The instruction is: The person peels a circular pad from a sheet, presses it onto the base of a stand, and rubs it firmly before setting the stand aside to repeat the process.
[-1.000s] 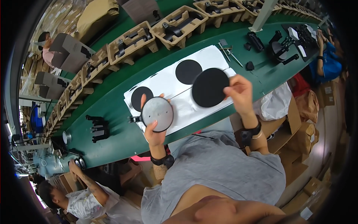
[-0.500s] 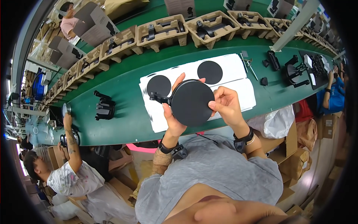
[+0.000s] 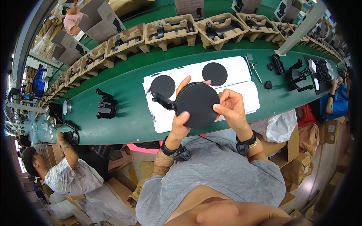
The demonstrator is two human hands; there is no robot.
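Above the workbench I hold a round black disc-shaped part (image 3: 198, 106) with a short arm sticking out on its left. My left hand (image 3: 180, 126) grips it from the lower left, thumb on the flat face and fingertips showing behind the upper edge. My right hand (image 3: 232, 108) is closed at the right rim, its thumb pressed on the disc's edge. Beneath them lie white sheets (image 3: 244, 96) bearing two flat black circles, the left circle (image 3: 162, 86) and the right circle (image 3: 215, 74).
Brown moulded trays (image 3: 171, 33) with black parts line the bench's far side. A black bracket (image 3: 107, 104) stands left; a thin metal tool (image 3: 256, 72) and black pieces (image 3: 278, 64) lie right. Co-workers sit at both ends. A metal post (image 3: 299, 28) rises at the far right.
My left thumb has moved from the rim onto the disc's face. The arm at its left tilts differently. The co-worker at left has drawn an arm back from the bench.
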